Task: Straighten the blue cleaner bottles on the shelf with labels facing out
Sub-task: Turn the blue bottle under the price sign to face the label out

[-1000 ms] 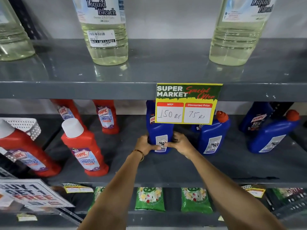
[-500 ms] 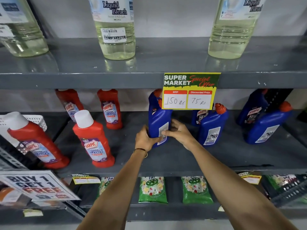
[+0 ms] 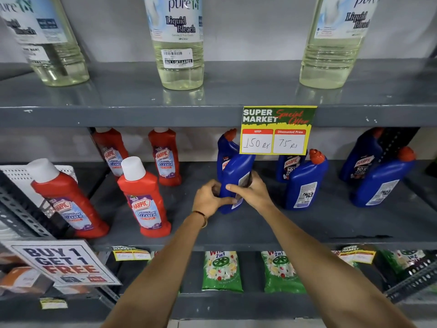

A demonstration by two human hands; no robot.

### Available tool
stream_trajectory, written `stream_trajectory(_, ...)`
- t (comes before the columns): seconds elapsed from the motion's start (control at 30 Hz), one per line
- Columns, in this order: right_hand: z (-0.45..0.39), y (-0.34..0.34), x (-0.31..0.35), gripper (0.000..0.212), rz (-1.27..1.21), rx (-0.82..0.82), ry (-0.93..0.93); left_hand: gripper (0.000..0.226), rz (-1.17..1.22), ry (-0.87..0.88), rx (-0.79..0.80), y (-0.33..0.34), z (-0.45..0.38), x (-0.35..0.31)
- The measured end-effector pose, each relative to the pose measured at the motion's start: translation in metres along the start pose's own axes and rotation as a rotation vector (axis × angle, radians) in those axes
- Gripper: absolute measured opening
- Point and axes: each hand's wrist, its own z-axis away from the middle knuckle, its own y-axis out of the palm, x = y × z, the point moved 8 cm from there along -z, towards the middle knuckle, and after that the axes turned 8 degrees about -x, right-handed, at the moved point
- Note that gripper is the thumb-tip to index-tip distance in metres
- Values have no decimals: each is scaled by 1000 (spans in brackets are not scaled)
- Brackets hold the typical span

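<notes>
Several blue cleaner bottles with red caps stand on the grey middle shelf. Both hands grip the front centre blue bottle: my left hand on its left side, my right hand across its front and right. Its white back label faces right of front, partly covered by my fingers. Another blue bottle stands just behind it. To the right, a blue bottle shows its back label, with one behind it showing its front label. At far right another pair: the front bottle and the rear bottle.
Red cleaner bottles fill the shelf's left half. A yellow price card hangs from the upper shelf edge, over the blue bottles' tops. Bleach bottles stand above, green packets below. A "buy 1 get 1 free" sign is at lower left.
The held blue bottle has been turned, so its back label moved from facing me toward the right. My right hand shifted across its front. The view rose slightly.
</notes>
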Motion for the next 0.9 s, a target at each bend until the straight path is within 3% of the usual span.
stream_trajectory(0.23,2,-7,6,52,-112,125,28,27,584,-370,388,9,4,22)
stream_trajectory(0.4,7,-2,5,46,-91,306,72,26,692,-508,562,31,22,24)
stream_trajectory(0.53,13,2,-1,50,-153,422,133,44,730,-537,647,37,29,22)
stream_trajectory(0.67,13,4,-5,46,-232,474,197,44,686,-532,636,41,28,20)
stream_trajectory(0.9,4,1,-5,39,-213,392,201,43,592,-519,488,38,17,22)
